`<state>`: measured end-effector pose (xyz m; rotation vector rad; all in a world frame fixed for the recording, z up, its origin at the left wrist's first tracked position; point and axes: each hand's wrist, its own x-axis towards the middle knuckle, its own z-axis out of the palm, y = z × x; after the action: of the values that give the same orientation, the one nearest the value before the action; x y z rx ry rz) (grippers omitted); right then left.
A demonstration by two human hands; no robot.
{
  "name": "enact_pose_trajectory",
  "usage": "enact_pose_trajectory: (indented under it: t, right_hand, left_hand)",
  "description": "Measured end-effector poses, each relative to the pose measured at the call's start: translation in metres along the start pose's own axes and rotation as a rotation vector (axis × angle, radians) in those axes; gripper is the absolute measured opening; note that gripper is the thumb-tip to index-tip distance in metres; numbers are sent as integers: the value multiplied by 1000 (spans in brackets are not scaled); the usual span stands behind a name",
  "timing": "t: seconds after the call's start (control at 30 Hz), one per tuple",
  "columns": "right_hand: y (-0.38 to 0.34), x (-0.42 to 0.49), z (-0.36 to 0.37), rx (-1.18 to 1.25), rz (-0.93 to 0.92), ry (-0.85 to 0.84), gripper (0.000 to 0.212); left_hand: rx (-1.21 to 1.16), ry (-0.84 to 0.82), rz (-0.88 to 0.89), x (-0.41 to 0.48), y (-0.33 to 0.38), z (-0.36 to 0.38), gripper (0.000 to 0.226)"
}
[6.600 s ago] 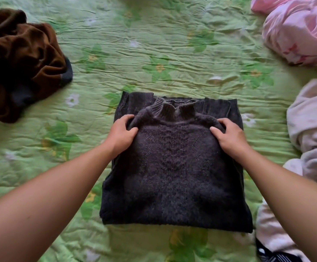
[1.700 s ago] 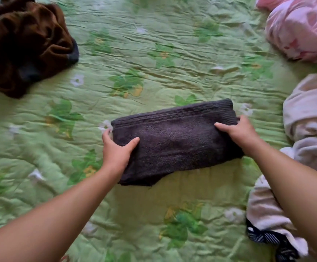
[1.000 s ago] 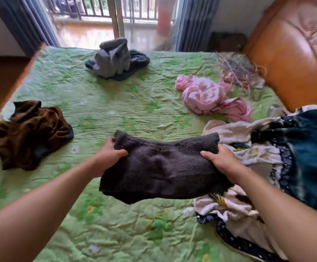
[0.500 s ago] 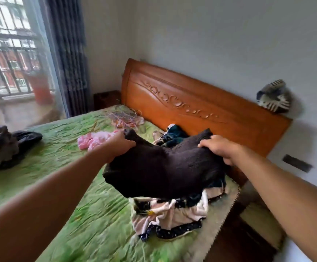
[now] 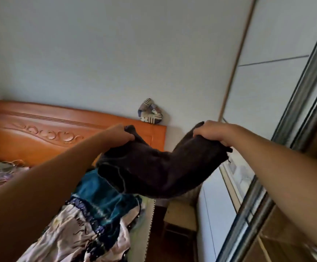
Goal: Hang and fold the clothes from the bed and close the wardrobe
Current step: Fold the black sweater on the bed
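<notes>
A folded dark grey knitted sweater [image 5: 159, 171] hangs in the air between my two hands, sagging in the middle. My left hand [image 5: 120, 136] grips its left end and my right hand [image 5: 209, 132] grips its right end, both raised in front of the wall. Below the sweater, a heap of clothes lies on the bed: a teal garment [image 5: 101, 193] and a pale printed one [image 5: 72, 235]. The wardrobe [image 5: 278, 186] stands at the right with its metal-framed sliding door [image 5: 303, 103] drawn aside; its inside is barely visible.
An orange wooden headboard [image 5: 40, 133] runs along the wall at the left. A patterned cloth item [image 5: 150, 113] sits on its right corner. A small bedside stand [image 5: 180, 214] fills the gap between bed and wardrobe.
I folded the sweater on the bed, lifted it with both hands, and turned right from the bed toward the wardrobe. The sweater now hangs higher, off the bed.
</notes>
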<state>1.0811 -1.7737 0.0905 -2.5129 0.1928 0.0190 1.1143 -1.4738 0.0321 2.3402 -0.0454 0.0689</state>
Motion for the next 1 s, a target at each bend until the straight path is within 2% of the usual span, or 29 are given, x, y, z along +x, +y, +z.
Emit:
enact_pose_trajectory:
  t: [0.07, 0.33, 0.47, 0.53, 0.63, 0.8, 1.0]
  right_hand:
    - [15, 3, -26, 14, 42, 20, 24]
    - [70, -4, -104, 1, 212, 140, 21]
    - [98, -21, -146, 11, 327, 198, 25]
    - [109, -37, -171, 0, 407, 218, 25]
    - [125, -69, -208, -12, 561, 245, 28]
    - [154, -141, -251, -58, 769, 401, 32]
    - [184, -237, -278, -157, 1051, 512, 36]
  left_hand:
    - [48, -38, 95, 23, 29, 15, 13]
    - [261, -230, 295, 90, 143, 62, 46]
    - [264, -346, 475, 112, 210, 90, 39]
    - [228, -461, 528, 115, 247, 103, 33]
    - [209, -599, 652, 106, 299, 120, 33]
    - [144, -791, 856, 68, 376, 156, 27]
    - [67, -926, 1076, 5, 452, 224, 47]
